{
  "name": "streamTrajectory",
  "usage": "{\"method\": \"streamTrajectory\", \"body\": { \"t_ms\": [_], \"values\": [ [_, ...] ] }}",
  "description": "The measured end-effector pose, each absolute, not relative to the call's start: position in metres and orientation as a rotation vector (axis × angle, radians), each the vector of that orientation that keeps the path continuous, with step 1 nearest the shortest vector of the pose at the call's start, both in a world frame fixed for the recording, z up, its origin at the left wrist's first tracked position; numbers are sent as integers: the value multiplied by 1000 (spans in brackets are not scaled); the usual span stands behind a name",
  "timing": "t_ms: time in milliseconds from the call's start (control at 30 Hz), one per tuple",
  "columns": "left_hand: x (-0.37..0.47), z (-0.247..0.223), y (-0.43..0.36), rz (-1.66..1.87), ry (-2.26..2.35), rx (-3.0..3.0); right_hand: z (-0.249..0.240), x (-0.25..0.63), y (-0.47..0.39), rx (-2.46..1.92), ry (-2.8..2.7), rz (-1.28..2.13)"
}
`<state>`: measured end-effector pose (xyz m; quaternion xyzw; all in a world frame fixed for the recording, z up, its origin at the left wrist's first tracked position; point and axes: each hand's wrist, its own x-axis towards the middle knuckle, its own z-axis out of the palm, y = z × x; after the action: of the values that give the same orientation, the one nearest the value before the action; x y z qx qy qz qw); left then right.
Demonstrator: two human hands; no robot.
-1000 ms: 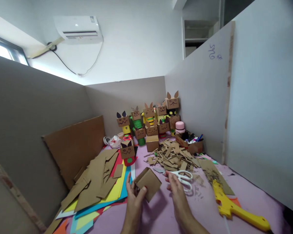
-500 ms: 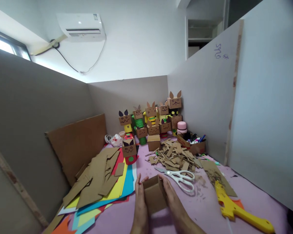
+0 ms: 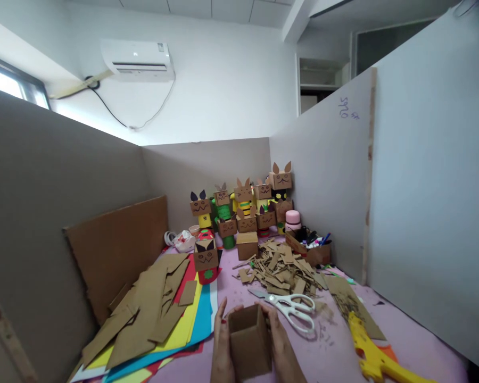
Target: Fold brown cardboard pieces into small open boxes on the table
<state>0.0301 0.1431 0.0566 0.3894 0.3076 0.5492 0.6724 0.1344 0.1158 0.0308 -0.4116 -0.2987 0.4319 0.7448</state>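
Observation:
Between my two hands is a small open-topped cardboard box [image 3: 249,351], tilted so that part of its inside shows. My left hand [image 3: 222,346] presses along its left side, and my right hand [image 3: 281,346] wraps its right side with the fingers behind the far edge. White-handled scissors [image 3: 289,306] lie just beyond my right hand, blades pointing left. Farther right rests a yellow glue gun [image 3: 367,351] beside a stained cardboard strip [image 3: 351,303]. The bottom of the box is hidden from me.
Cardboard sheets [image 3: 143,308] lie over coloured paper [image 3: 203,319] on the left. Cardboard scraps [image 3: 281,268] are heaped ahead, near a box of pens [image 3: 317,252]. Several cardboard animal figures [image 3: 245,213] stand at the back, with one cat figure [image 3: 206,260] nearer. Grey partitions [image 3: 323,186] enclose the table.
The view has tipped up, so the table sits lower in the picture. The box has turned a little between my hands, showing more of its front face.

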Motion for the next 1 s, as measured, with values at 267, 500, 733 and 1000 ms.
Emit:
{"method": "streamTrajectory", "body": {
  "t_ms": [267,500,733,1000],
  "values": [
    [25,74,139,1089,569,688,55,124,105,-616,-559,1627],
    [25,54,155,1226,840,846,53,117,107,-643,-385,1508],
    [23,41,153,1411,867,1234,49,128,109,-822,-282,1254],
    [27,39,152,1301,1029,1688,36,136,109,-982,-553,830]
  ]
}}
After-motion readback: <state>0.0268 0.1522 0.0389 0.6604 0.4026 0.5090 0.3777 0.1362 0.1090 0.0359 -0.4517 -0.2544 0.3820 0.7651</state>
